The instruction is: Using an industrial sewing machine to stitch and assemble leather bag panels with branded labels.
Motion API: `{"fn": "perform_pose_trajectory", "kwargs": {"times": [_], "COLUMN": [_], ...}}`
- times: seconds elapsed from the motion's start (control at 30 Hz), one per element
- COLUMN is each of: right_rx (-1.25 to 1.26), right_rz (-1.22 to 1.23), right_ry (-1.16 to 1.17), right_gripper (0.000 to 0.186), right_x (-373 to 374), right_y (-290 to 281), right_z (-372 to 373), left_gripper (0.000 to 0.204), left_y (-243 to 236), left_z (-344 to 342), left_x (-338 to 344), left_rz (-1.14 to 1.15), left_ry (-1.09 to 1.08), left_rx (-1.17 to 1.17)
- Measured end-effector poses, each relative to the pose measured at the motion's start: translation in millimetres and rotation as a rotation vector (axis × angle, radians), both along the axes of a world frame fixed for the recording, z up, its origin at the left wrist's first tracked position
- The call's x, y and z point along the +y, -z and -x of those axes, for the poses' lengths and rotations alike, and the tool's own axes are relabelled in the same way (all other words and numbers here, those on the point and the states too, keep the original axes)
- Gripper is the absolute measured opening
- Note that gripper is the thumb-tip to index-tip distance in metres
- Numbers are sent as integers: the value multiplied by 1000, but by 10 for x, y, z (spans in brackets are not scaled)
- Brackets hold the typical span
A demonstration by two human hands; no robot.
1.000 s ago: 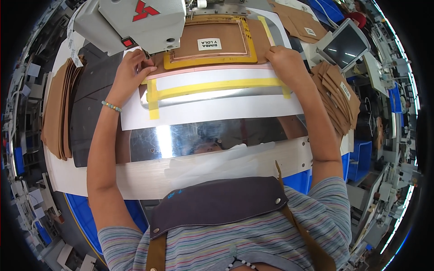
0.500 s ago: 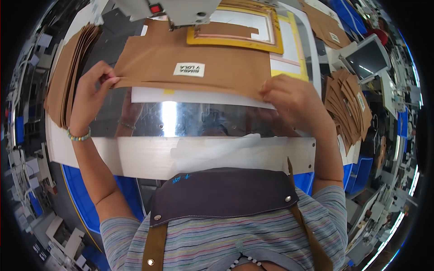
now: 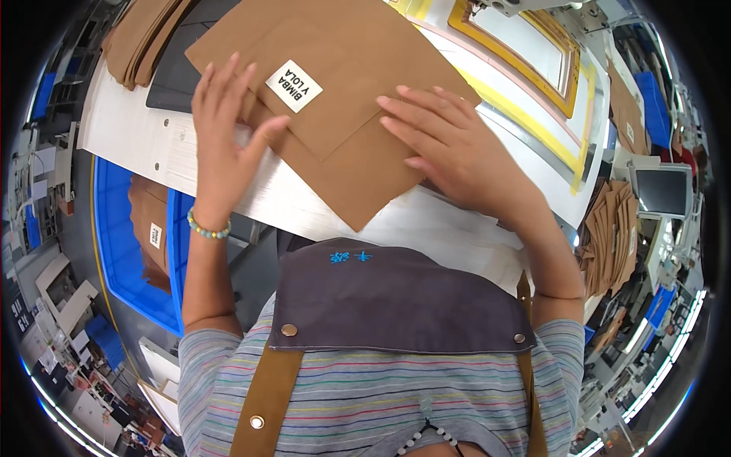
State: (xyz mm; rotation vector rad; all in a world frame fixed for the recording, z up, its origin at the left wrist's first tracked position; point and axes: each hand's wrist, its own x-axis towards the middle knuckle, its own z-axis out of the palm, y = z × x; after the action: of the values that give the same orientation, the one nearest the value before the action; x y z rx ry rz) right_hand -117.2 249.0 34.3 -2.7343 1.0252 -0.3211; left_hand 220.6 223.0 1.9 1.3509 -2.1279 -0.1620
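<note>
A brown sheet of fabric or felt-like material (image 3: 373, 53) with a white printed label (image 3: 294, 86) lies turned cornerwise in front of me. Beneath it another brown layer (image 3: 354, 194) shows, its corner pointing toward me near the table's front edge. My left hand (image 3: 228, 137) rests at the left edge of these pieces, fingers spread and thumb apart, just beside the label. On the right side, my right hand (image 3: 453, 145) lies over the pieces with its fingers stretched out. Neither hand grips anything.
A yellow frame (image 3: 565, 103) and part of a machine head (image 3: 525, 4) are at the upper right. Brown stacks stand far left (image 3: 145, 38) and right (image 3: 609, 236), near a screen (image 3: 664, 190). A blue bin (image 3: 177, 259) at left holds labelled brown pieces.
The labelled brown piece has come away from under the machine, nearer and turned cornerwise over another brown layer. Both hands have released their pinched edges and opened. My view has shifted left.
</note>
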Motion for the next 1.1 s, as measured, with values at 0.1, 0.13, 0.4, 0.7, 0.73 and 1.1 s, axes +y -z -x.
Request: {"fn": "perform_pose_trajectory", "kwargs": {"times": [0.1, 0.13, 0.4, 0.7, 0.73, 1.1], "right_rx": [16, 0, -52, -27, -20, -39], "right_rz": [-19, -30, -23, -10, -26, -6], "right_ry": [-1, 25, 79, 73, 75, 97], "right_gripper": [49, 50, 49, 49, 52, 46], "right_x": [-20, -25, -39, -35, -36, -19], "right_y": [137, 162, 227, 232, 231, 243], "right_z": [-51, -58, -50, -65, -68, -64], "left_gripper": [76, 78, 86, 90, 91, 62], "left_y": [9, 10, 146, 143, 142, -12], "left_z": [182, 234, 359, 324, 316, 296], "left_x": [147, 173, 210, 193, 196, 829], "left_rz": [-37, -42, -103, -122, -125, -566], "left_ry": [22, 39, 70, 75, 70, -295], "left_rx": [7, -7, -23, -6, -10, 1182]}}
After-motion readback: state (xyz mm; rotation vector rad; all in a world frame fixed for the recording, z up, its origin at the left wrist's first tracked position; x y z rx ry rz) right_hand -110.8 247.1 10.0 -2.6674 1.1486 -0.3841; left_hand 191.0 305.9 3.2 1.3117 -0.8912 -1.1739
